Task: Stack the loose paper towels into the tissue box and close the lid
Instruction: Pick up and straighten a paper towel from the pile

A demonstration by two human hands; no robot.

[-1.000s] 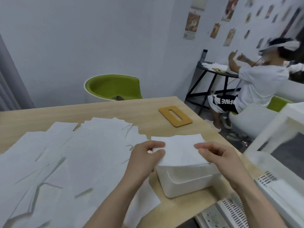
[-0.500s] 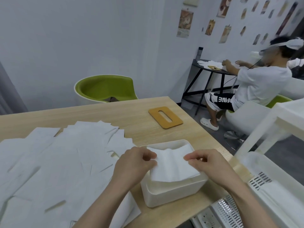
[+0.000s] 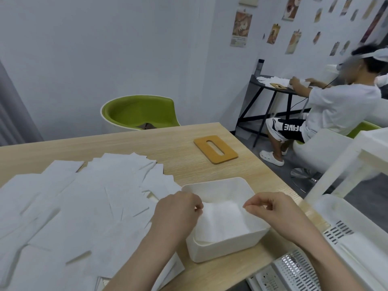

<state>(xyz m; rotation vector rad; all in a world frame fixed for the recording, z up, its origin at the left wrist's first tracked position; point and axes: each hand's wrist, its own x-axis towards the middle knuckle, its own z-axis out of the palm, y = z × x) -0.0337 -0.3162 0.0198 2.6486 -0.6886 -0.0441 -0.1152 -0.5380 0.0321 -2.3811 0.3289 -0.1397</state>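
Observation:
A white open tissue box [image 3: 226, 251] stands near the table's right front corner. A folded paper towel [image 3: 222, 224] lies inside it, sagging into the box. My left hand [image 3: 176, 213] pinches the towel's left edge over the box's left wall. Over the right side, my right hand [image 3: 273, 208] pinches the right edge. Several loose paper towels [image 3: 84, 202] are spread in an overlapping layer across the table to the left of the box. The tan wooden lid [image 3: 215, 149], with a slot in its middle, lies flat on the table behind the box.
The light wooden table [image 3: 147, 141] ends just right of the box. White slotted plastic baskets [image 3: 346, 229] and a power strip [image 3: 266, 278] sit below to the right. A green chair [image 3: 138, 111] stands behind the table. Another person [image 3: 336, 106] sits at the back right.
Both hands have lowered the towel from above the box down into it. The view has shifted so the box appears further from the table's front edge.

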